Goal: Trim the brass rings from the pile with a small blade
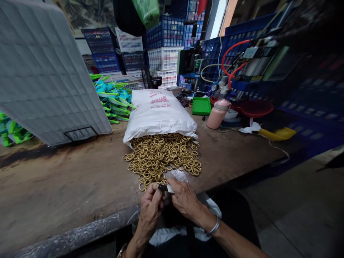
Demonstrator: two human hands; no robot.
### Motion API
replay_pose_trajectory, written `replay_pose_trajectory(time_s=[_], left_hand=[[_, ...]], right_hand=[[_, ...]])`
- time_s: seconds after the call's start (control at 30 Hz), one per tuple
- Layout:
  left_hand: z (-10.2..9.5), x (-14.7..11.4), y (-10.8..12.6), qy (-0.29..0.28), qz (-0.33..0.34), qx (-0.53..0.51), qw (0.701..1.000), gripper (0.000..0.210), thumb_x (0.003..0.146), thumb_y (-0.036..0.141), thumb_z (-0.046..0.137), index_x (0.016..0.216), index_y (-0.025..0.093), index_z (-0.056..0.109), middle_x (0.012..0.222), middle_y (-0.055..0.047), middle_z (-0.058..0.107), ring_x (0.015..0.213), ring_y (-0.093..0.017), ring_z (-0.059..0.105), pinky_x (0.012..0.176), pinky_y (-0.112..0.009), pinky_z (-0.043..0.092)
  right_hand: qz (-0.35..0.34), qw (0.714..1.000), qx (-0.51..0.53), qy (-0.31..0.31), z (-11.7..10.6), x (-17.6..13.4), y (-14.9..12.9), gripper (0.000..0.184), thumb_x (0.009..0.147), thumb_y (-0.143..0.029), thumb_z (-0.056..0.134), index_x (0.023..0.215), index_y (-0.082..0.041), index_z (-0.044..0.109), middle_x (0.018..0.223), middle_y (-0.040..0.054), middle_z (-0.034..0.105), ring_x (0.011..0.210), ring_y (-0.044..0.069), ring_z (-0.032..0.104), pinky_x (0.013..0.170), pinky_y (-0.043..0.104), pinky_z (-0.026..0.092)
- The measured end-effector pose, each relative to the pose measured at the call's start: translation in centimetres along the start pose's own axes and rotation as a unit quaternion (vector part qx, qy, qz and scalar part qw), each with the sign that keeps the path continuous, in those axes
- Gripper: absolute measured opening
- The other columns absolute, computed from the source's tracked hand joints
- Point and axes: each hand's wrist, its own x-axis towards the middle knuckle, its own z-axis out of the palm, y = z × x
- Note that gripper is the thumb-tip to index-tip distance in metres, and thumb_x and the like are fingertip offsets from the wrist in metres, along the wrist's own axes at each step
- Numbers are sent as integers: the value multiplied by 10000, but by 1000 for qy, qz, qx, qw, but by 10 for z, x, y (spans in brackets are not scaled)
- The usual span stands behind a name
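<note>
Just in front of the table's edge, my two hands meet. My left hand [152, 206] is closed in a pinch, with what looks like a gold ring mostly hidden at its fingertips. Closed around a small black-and-white tool [166, 188], my right hand [185, 199] lies close beside it. The tool's dark end reaches the left fingertips; its exact kind is unclear. Beyond the hands, a heap of gold rings [163, 152] spreads over the brown table [88, 179]. The rings lie at the mouth of a white printed sack [161, 116].
A grey padded panel [51, 71] stands at left, with green and blue hangers [114, 96] behind it. At right are a pink bottle [218, 114], green tray [201, 106], red dish [256, 108] and yellow scoop [279, 133]. Stacked crates [165, 57] fill the back.
</note>
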Motion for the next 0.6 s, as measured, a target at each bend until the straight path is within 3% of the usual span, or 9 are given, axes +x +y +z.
replay_pose_trajectory(time_s=[0.17,0.3,0.43,0.6], left_hand=[[-3,-11,1,-28,12,33,999,342,701,485,594,648,173,463,509,66,460,383,-25,315,374,-143,217],[-3,-21,12,-40,-23,-25,999,300,694,434,630,679,179,473,521,57,496,375,-26,336,364,-142,228],[-8,-17,21,-34,-29,-109,993,268,722,401,609,707,166,481,649,20,559,396,-26,358,347,-140,229],[-16,-10,21,-17,-8,-121,992,226,733,355,597,735,144,514,699,-13,590,412,-32,385,341,-144,250]], right_hand=[[4,1000,-13,-21,3,2,12,267,678,-96,393,913,-184,485,706,13,558,628,144,483,571,246,278],[97,994,-46,19,3,10,29,207,723,-85,400,863,-175,522,692,32,570,617,140,486,555,243,256],[91,995,-12,37,4,18,26,156,756,-88,406,816,-177,519,727,32,576,655,130,496,573,229,267],[76,997,2,24,13,20,15,105,805,-201,446,890,-193,508,756,16,593,668,132,523,579,233,264]])
